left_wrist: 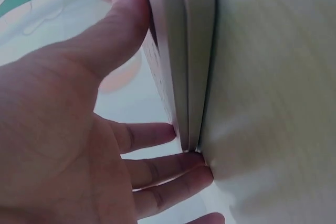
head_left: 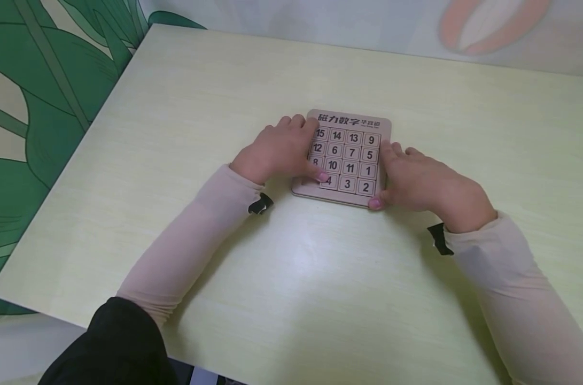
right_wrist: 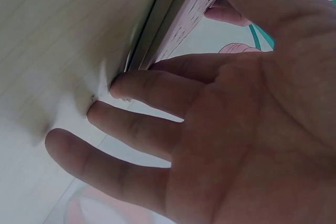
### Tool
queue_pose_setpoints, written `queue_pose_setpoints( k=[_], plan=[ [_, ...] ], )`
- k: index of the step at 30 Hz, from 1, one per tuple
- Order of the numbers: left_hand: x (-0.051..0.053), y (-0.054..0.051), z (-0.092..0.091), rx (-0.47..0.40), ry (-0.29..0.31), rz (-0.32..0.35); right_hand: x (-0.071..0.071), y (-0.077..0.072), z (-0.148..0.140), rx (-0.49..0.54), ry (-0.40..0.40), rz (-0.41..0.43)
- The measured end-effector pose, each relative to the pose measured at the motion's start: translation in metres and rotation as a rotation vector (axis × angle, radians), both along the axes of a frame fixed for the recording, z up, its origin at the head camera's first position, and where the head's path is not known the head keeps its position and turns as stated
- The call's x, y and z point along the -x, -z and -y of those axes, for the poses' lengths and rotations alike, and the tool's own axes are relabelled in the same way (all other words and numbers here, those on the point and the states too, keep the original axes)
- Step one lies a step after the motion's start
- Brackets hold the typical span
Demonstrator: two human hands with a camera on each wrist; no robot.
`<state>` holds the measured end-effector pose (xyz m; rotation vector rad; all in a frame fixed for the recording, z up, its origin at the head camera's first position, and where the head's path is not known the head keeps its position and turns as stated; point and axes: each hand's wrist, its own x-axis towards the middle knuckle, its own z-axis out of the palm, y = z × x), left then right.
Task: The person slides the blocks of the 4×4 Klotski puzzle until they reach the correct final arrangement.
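Observation:
A flat pinkish number-tile puzzle board lies on the table, its rows of numbered tiles facing up. At its left side is my left hand, thumb over the tile marked 4 and fingers along the left edge. My right hand rests at the right edge, thumb at the lower right corner. In the left wrist view the fingers of the left hand lie fairly straight against the board's side. The right hand has straight, spread fingers beside the board's edge in the right wrist view.
The pale table stretches around the board. Behind it stands a light wall with an orange pattern, and green leaf artwork is at the left. Dark objects show below the table's front edge.

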<state>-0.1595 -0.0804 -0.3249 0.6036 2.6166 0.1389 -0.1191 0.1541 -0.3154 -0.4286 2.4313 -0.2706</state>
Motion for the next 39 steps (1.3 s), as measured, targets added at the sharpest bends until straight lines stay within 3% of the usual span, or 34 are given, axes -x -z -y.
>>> queue_pose_setpoints(
  k=[6,13,22,29,39],
  plan=[
    [-0.003,0.001,-0.003,-0.001,-0.005,-0.019,0.001,0.0,0.001,-0.013,-0.003,-0.006],
    [0.002,0.001,0.0,-0.039,0.001,-0.015,0.0,0.0,0.001,-0.005,0.0,-0.005],
    [0.009,-0.001,0.006,-0.078,-0.021,0.026,0.0,-0.002,0.001,0.006,-0.002,-0.004],
    [0.007,-0.006,0.005,-0.048,-0.026,0.088,0.0,-0.003,0.001,0.0,0.004,0.003],
    [0.004,-0.01,0.003,-0.035,0.016,0.146,-0.001,-0.002,-0.002,-0.002,0.012,0.007]
  ],
)
